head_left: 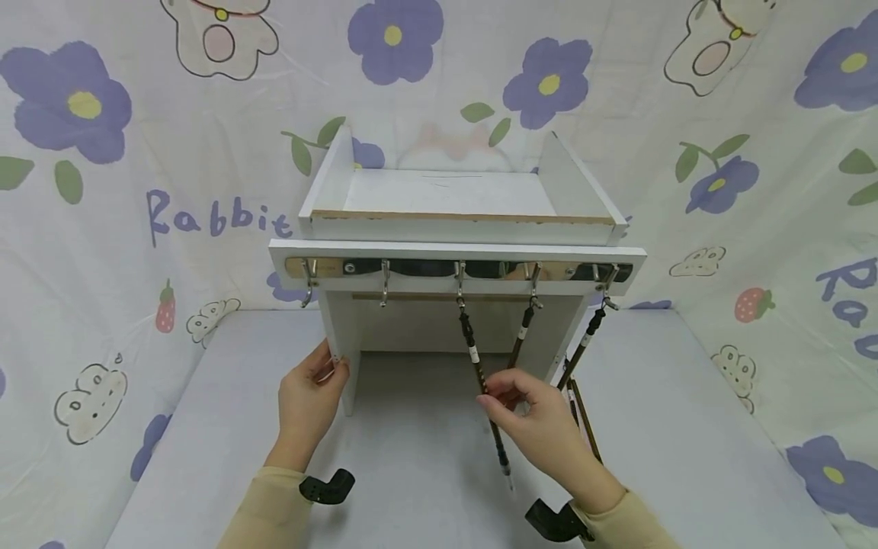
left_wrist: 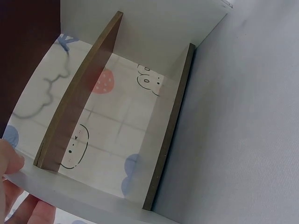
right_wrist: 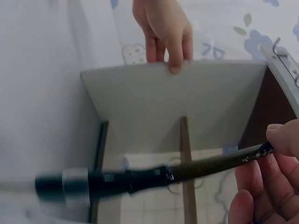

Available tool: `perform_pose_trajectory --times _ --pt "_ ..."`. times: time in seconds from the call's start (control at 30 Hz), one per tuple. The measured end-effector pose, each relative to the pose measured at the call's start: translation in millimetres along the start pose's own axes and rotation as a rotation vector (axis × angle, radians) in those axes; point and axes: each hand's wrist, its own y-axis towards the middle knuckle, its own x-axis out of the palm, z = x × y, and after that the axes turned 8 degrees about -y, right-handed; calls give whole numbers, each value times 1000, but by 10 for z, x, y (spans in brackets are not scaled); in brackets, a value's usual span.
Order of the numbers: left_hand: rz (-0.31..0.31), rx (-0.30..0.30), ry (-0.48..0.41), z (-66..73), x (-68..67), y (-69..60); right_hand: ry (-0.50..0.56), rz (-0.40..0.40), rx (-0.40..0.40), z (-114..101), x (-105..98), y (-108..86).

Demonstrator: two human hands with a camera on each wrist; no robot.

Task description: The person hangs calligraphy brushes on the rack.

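Note:
A white wooden rack (head_left: 453, 233) carries a metal strip with several hooks along its front. My left hand (head_left: 310, 404) grips the rack's left side panel (left_wrist: 93, 196), thumb on one face and fingers on the other. A dark brush (head_left: 499, 442) hangs by its loop from the middle hook (head_left: 460, 282), and my right hand (head_left: 538, 423) pinches its shaft between thumb and fingers. In the right wrist view the brush's dark ferrule end (right_wrist: 107, 184) points left. Two more brushes (head_left: 523, 334) (head_left: 581, 347) hang from the two hooks to the right.
Behind the right hand, more brown shafts (head_left: 583, 419) show beside the rack's right panel. The two left hooks (head_left: 385, 284) hold nothing. A pale surface (head_left: 226, 427) lies under the rack, and a printed cloth (head_left: 206, 152) with flowers and rabbits hangs behind.

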Motion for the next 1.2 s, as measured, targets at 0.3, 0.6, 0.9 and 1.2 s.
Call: perform_pose_trajectory --times 0.3,0.6,0.9,1.2 --pt "10 11 8 -26 -6 -7 87 -31 62 -93 278 64" --pt "13 24 -19 -25 7 -1 119 14 212 -161 462 211" --pt "16 30 -4 -30 7 4 126 32 181 -120 508 277" --pt "11 22 -5 -14 3 2 125 28 173 -75 513 293"
